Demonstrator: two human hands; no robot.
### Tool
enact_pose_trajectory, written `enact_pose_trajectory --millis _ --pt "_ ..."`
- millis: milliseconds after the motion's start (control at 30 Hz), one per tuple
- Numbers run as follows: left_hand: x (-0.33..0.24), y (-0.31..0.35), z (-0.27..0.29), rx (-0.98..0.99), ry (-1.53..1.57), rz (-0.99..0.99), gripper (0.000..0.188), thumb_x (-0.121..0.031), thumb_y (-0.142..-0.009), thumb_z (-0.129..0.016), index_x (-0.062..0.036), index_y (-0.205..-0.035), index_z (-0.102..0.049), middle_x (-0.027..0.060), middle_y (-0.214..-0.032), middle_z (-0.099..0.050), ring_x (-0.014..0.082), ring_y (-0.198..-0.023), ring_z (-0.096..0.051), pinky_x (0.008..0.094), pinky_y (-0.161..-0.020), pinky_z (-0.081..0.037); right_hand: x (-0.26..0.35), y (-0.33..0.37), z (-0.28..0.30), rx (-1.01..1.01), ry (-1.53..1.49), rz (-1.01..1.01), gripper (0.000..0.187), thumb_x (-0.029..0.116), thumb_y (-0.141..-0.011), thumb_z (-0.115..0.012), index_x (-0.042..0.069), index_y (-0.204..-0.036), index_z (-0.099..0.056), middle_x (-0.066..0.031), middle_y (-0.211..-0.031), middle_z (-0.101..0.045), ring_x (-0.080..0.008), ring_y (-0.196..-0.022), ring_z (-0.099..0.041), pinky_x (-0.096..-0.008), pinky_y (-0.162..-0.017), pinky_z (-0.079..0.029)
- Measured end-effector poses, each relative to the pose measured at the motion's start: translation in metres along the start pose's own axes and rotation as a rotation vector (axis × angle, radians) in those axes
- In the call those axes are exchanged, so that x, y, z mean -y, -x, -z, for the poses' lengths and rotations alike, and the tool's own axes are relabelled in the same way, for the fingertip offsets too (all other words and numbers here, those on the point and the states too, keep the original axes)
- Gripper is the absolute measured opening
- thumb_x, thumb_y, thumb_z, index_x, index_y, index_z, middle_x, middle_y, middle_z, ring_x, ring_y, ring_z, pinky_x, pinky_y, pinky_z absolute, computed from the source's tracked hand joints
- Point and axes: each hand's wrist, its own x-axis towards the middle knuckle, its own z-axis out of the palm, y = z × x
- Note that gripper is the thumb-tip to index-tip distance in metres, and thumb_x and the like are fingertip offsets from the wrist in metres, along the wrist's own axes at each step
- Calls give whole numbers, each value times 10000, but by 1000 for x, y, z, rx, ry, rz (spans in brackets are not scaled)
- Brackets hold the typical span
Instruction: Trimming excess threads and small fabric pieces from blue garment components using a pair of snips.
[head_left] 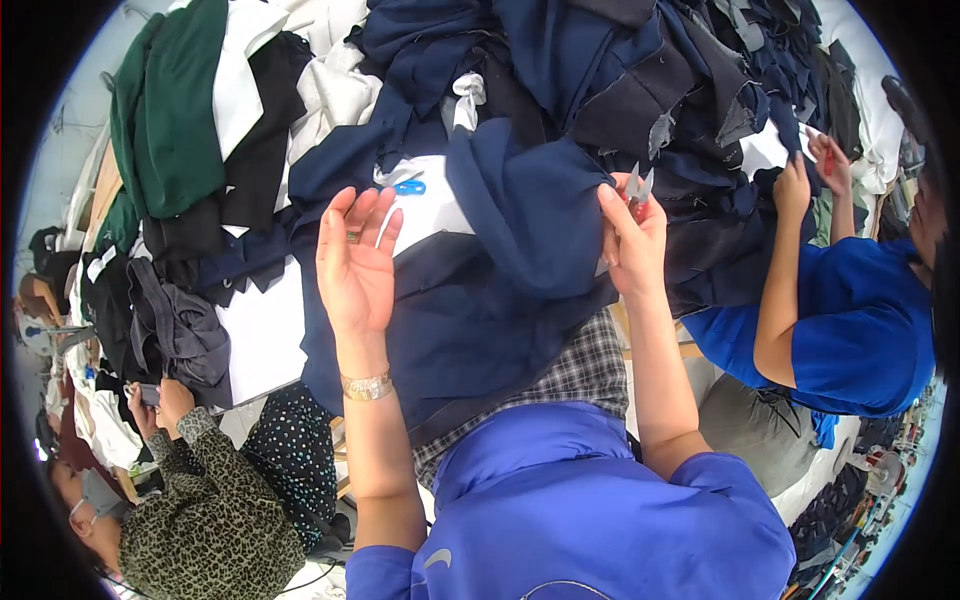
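My left hand (360,262) is raised over the near side of the table, palm turned up. Its fingers are apart and nothing lies in it. My right hand (635,240) is closed round a pair of thread snips (642,186), whose pointed metal blades stick up above the fingers. Thumb and fingers of that hand also pinch the edge of a navy cloth piece (520,210). The cloth hangs from there in a loose fold toward the left. More navy fabric (450,320) spreads below it and over my lap. A small blue plastic object (408,187) lies just beyond my left fingertips.
Heaps of navy garments (640,80) cover the far side of the white table (265,340). Green cloth (170,110), black and white pieces lie at the left. A person in a blue shirt (850,320) handles cloth at the right. Another in leopard print (210,510) sits at the left.
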Motion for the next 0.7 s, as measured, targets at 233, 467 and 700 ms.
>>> enact_pose_trajectory --millis 233,467,700 --pt "58 28 -28 35 -772 618 659 -487 -944 -413 40 -1339 -383 161 -1178 -559 218 -1037 -560 295 -874 -435 5 18 -17 126 -135 -46 219 49 -853 -632 27 -1056 -555 8 -610 -516 -37 -336 -362 -195 -318 -264" --pt "41 15 -74 -170 -618 -251 157 12 -841 -623 26 -997 -630 50 -922 -626 83 -859 -561 206 -794 -444 17 9 -11 18 -77 151 137 -4 -849 -601 -5 -985 -603 -6 -687 -568 -13 -350 -351 -184 -319 -231" --pt "47 79 -59 570 -1202 -610 228 48 -640 -687 -88 -822 -676 52 -757 -606 262 -846 -599 374 -771 -494 -37 14 24 -149 230 -145 247 64 -852 -621 22 -1091 -573 -57 -912 -680 -3 -479 -455 -165 -411 -325"
